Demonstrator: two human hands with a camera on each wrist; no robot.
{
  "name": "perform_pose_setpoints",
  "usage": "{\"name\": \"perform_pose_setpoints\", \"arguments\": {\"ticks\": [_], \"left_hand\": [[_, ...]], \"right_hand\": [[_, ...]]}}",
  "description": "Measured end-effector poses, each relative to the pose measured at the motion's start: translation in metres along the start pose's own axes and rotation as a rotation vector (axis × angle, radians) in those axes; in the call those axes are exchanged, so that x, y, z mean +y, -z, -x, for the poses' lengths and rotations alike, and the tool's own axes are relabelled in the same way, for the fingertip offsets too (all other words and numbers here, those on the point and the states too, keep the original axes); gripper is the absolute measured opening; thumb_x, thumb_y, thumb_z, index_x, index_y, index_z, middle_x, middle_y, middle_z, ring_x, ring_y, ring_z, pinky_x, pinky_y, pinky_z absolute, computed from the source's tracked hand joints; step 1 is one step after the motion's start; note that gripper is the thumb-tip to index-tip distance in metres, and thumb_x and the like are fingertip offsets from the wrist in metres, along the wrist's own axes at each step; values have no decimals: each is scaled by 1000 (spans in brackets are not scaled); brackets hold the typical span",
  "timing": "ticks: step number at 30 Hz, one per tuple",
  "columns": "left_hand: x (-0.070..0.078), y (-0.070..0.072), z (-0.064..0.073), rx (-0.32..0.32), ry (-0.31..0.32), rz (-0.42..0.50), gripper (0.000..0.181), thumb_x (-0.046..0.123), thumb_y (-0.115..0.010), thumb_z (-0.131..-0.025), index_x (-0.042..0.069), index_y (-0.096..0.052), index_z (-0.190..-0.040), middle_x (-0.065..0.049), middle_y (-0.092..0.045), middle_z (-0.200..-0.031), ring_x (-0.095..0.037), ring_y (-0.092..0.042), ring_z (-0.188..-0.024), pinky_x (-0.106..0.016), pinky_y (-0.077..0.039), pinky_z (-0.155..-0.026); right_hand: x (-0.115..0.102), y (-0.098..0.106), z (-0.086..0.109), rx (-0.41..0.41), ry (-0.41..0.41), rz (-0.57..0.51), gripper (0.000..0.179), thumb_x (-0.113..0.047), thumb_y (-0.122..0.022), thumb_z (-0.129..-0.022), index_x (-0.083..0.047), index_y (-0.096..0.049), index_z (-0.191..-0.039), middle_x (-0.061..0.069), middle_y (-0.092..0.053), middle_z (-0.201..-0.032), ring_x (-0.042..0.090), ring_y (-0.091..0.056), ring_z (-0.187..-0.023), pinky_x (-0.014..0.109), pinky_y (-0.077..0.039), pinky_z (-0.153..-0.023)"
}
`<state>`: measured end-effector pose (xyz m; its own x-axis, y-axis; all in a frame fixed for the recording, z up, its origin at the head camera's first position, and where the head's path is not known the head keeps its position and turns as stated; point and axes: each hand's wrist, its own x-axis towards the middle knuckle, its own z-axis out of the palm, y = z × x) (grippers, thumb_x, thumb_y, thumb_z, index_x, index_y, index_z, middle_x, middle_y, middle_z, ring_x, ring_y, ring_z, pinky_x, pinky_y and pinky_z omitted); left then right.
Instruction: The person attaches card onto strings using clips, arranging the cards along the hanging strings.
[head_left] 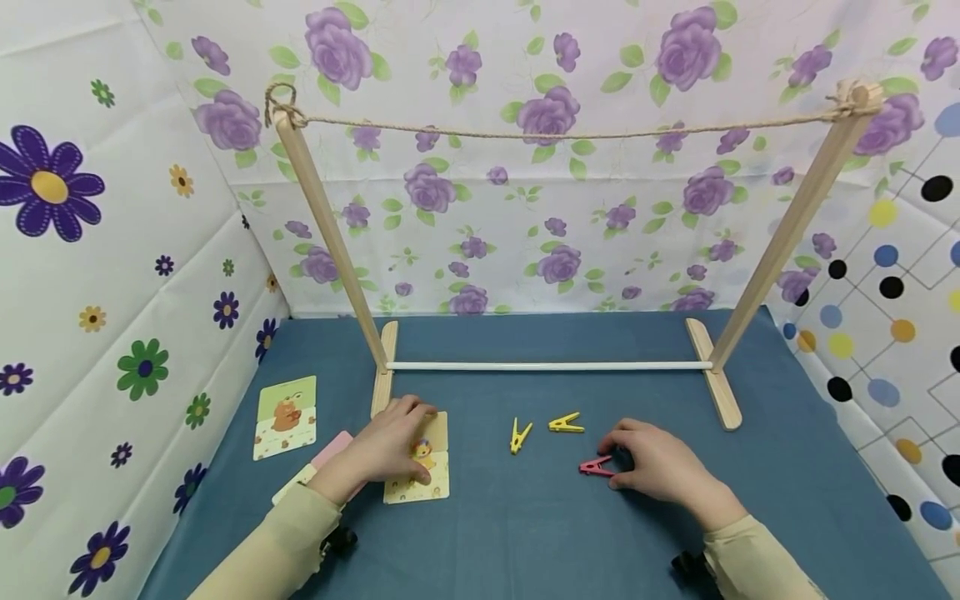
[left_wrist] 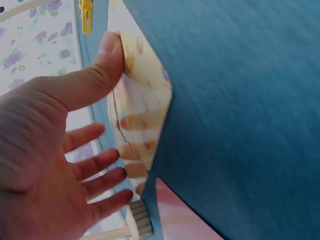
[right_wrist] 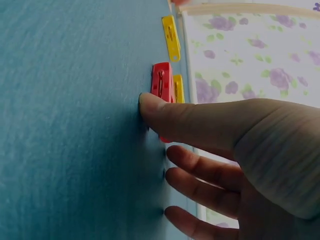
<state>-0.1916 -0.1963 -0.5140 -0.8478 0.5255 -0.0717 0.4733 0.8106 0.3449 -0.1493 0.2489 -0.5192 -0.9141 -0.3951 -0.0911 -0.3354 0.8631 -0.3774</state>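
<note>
My left hand [head_left: 384, 442] is spread over a yellow card [head_left: 437, 475] with a small cartoon figure, lying on the blue cloth. In the left wrist view the thumb [left_wrist: 111, 52] overlaps the card's edge, and the other fingers reach along it, loosely extended. Farther right, my right hand [head_left: 660, 465] is around the tail of a red clothespin [head_left: 595, 467], thumb on the near side and fingers on the far side, with a gap between them. The right wrist view has the thumb [right_wrist: 155, 107] overlapping the clothespin and the other fingers apart below it.
Two yellow clothespins [head_left: 519, 437] lie between the hands. A green bear card [head_left: 287, 417] is at left; a pink-and-cream card [head_left: 330, 450] is partly under the left forearm. Behind stands a wooden frame [head_left: 330, 225] with a twine line [head_left: 480, 134] and a white lower rod [head_left: 547, 366].
</note>
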Motion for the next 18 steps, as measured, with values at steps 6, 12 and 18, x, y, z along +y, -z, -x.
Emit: {"name": "perform_pose_setpoints", "arguments": {"ticks": [6, 12, 18], "left_hand": [[7, 1, -2, 0, 71, -69, 104, 44, -108, -58, 2, -61, -140, -14, -58, -129, -31, -53, -113, -50, -50, -96], [12, 2, -6, 3, 105, -88, 101, 42, -110, -54, 0, -63, -133, -12, -58, -118, -28, -50, -102, -47, -50, -89], [13, 0, -12, 5, 144, -116, 101, 42, -111, -49, -1, -63, -126, -12, -56, -112, -28, -50, -100, -48, -51, -88]], "right_hand": [[-5, 0, -2, -9, -38, 14, 42, -26, -102, -72, -27, -78, -106, -7, -66, -112, 16, -65, -99, 48, -57, -87], [-9, 3, -3, -30, -50, 12, 42, -27, -103, -71, -28, -77, -103, -8, -66, -111, 16, -65, -97, 48, -57, -86], [-11, 5, -7, -51, -64, 14, 43, -28, -104, -68, -27, -76, -101, -9, -65, -107, 14, -61, -92, 47, -56, -82]]}}
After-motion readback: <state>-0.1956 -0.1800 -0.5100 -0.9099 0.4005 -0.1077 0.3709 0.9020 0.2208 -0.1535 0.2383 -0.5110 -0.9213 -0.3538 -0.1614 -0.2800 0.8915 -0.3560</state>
